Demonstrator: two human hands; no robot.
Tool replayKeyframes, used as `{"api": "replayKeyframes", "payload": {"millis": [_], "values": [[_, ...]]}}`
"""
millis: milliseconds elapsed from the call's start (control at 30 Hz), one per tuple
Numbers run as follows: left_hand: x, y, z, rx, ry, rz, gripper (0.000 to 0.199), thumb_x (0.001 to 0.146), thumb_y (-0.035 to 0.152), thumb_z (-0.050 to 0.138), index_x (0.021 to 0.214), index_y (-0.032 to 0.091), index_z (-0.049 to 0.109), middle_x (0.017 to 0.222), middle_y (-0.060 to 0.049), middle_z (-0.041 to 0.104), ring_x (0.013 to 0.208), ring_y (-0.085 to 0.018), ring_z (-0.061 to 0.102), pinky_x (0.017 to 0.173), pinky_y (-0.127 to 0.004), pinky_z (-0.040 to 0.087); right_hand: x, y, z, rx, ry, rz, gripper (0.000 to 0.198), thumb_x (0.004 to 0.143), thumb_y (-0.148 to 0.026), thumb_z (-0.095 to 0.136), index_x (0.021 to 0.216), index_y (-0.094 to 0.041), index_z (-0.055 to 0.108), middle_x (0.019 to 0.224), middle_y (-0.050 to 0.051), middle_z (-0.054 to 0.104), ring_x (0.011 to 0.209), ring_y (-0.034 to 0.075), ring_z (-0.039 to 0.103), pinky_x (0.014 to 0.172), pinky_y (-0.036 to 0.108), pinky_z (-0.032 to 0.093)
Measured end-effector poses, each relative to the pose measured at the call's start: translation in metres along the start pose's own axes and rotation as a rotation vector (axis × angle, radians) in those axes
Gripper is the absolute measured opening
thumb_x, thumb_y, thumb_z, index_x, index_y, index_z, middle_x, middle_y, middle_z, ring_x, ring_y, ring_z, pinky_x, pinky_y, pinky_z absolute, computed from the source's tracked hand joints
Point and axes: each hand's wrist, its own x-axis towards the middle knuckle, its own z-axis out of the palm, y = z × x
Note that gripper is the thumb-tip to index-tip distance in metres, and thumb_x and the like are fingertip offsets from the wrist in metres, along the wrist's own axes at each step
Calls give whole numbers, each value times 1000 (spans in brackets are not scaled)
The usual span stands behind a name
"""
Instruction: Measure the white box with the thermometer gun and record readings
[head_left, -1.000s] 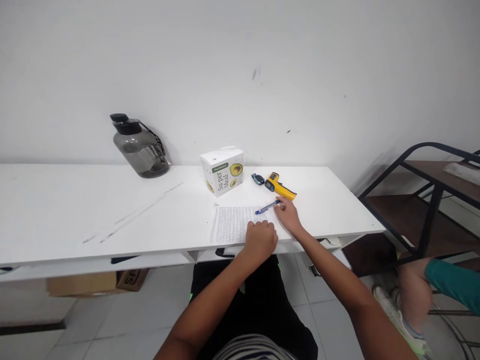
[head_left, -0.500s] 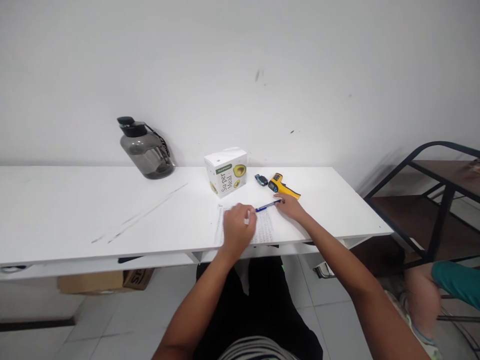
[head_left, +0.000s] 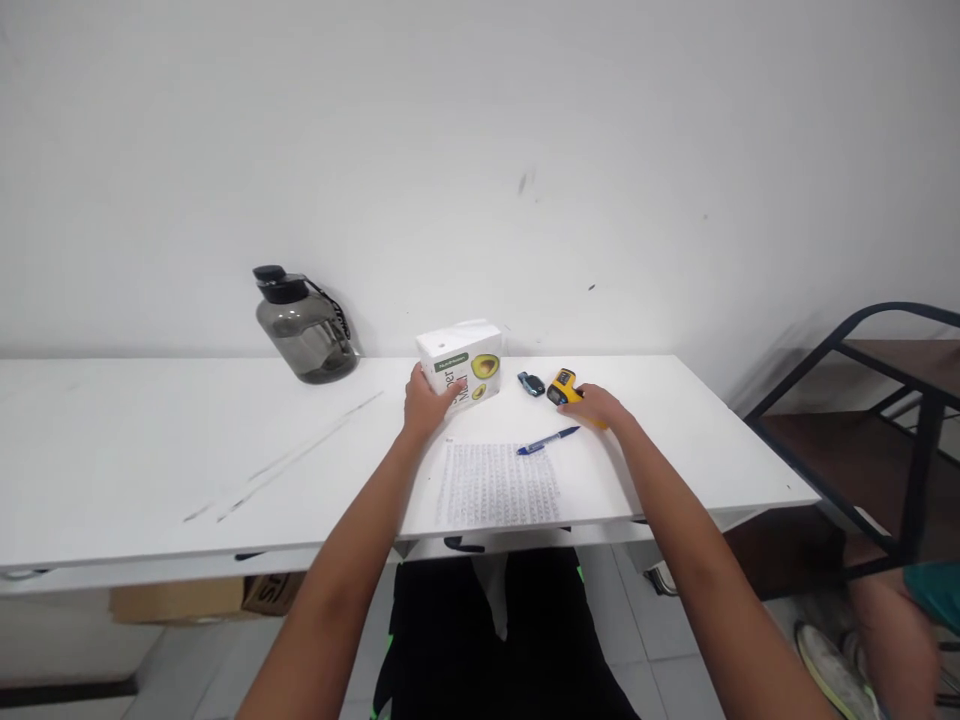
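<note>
A scuffed white wall (head_left: 450, 170) backs a long white desk (head_left: 180, 430). Pale grey tiled floor (head_left: 626, 620) lies below. A black-framed, brown-shelved rack (head_left: 840, 440) stands at right.

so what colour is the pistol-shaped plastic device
The device is yellow and black, clearest in the head view.

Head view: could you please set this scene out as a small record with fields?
Left hand: gripping the white box, thumb on its front
Right hand: over the handle of the yellow device; grip unclear
Pen: blue, lying at the upper right of the writing
Watch-like item: between box and device
Bottle: grey, near the wall
</note>
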Motion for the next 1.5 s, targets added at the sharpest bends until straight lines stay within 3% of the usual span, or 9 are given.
{"api": "replayKeyframes", "payload": {"millis": [67,167,233,333,400,500,833,1167,1500], "values": [[2,-7,-1,-2,-17,-89,75,64,55,79,123,22,47,117,-11,62,107,-27,61,92,-44,47,8,6,-11,233,-8,54,50,51,-47,84,86,-16,66,84,11,68,80,27,65,67,34,48],[1,-13,-3,-96,-44,-112,64,67,52,78,115,20,50,114,-10,64,102,-24,63,87,-40,50,14,4,-24,604,18,156,38,69,-53,70,78,-17,61,70,8,65,65,21,63,56,31,50],[1,-14,-3,-153,-22,-104,61,67,51,78,112,20,51,112,-10,65,98,-23,64,84,-38,52,11,-8,-25,829,21,111,36,80,-54,55,80,-18,58,68,5,62,60,18,62,53,30,52],[1,-14,-2,-231,54,-127,57,69,53,77,107,19,50,109,-9,64,97,-23,64,83,-38,53,-3,-34,-11,1018,97,-54,34,74,-50,65,85,-19,58,69,1,60,56,14,59,52,28,52],[1,-13,-3,-282,89,-140,56,69,53,77,105,20,48,107,-9,64,97,-22,65,84,-39,53,-17,-51,6,953,215,-182,40,67,-47,75,89,-18,59,73,0,62,59,15,59,57,29,53],[-2,-9,-4,-350,123,-132,56,69,51,78,103,20,46,106,-8,63,97,-21,64,85,-38,54,-36,-66,32,782,386,-366,38,70,-48,73,90,-18,61,82,4,66,75,19,62,71,34,54],[-35,27,-3,-470,111,56,65,65,55,79,106,22,41,106,-7,62,96,-21,64,83,-38,54,-62,-64,60,420,371,-765,28,76,-34,62,101,-23,65,89,6,67,83,23,63,78,37,54],[-50,38,-1,-467,52,157,66,67,59,76,108,23,39,104,-7,60,100,-24,63,82,-40,54,-64,-61,68,292,381,-795,36,77,-34,60,111,-22,63,92,9,66,90,27,64,82,40,54],[-50,32,-1,-449,27,222,71,66,59,77,112,24,36,109,-8,57,99,-24,62,83,-40,54,-69,-62,67,277,423,-805,32,79,-35,59,108,-22,62,88,9,66,84,26,64,73,38,54]]}}
